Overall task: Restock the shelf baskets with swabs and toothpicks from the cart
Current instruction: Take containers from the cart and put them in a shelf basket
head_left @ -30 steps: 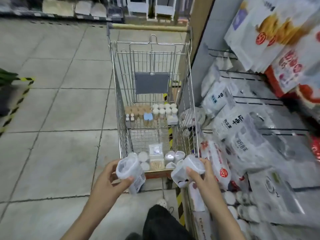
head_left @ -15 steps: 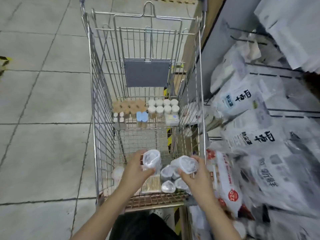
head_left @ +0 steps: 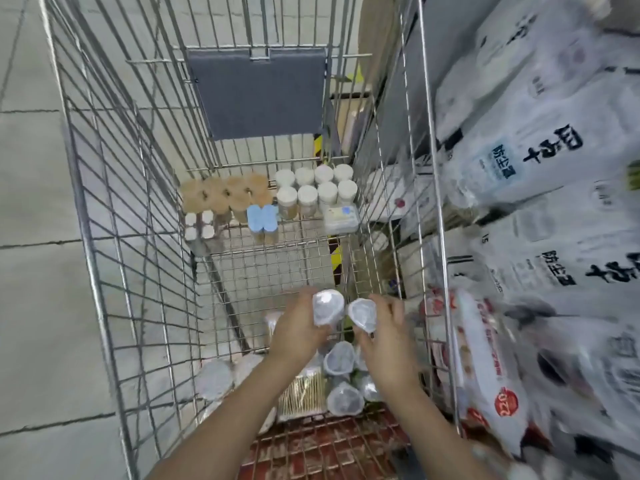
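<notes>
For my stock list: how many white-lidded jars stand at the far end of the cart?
8, in two rows of four at the far right of the cart: back row, front row. More may be hidden under or behind them.

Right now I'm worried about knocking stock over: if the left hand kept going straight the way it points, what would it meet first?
The left hand, gripping a clear tub, points toward the cart's far end. Bare wire floor lies ahead; the first stock looks like the blue-lidded jars, though depth is unclear.
</notes>
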`<state>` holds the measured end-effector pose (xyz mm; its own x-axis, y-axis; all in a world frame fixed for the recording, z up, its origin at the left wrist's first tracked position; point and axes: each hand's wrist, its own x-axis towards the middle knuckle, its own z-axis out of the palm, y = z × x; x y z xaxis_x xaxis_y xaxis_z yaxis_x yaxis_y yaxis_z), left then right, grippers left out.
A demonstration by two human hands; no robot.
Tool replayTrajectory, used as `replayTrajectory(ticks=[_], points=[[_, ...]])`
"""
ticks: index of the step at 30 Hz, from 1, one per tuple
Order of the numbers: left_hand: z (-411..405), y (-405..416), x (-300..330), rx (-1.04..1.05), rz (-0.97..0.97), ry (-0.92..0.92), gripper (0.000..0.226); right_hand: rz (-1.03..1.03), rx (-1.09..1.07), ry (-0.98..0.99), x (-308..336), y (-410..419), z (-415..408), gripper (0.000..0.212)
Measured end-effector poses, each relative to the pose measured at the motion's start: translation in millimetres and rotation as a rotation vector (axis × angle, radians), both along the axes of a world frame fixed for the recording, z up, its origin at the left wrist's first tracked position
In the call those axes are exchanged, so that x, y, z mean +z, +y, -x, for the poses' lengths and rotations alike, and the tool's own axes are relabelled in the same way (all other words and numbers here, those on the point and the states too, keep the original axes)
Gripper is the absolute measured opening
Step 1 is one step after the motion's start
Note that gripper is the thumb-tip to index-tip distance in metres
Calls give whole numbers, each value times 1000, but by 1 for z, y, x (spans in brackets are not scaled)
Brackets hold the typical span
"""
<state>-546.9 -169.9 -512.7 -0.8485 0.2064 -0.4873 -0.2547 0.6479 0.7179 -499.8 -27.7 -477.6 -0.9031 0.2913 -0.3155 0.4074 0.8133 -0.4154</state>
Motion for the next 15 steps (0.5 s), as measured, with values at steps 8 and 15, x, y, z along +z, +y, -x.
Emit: replayTrajectory(ticks=[8, 15], points=[[0, 16, -47, -237, 176, 55, 52, -99, 43, -225, -48, 5, 6, 56], [-11, 13, -64, -421, 338, 87, 68, -136, 52, -355, -61, 6, -3, 65]])
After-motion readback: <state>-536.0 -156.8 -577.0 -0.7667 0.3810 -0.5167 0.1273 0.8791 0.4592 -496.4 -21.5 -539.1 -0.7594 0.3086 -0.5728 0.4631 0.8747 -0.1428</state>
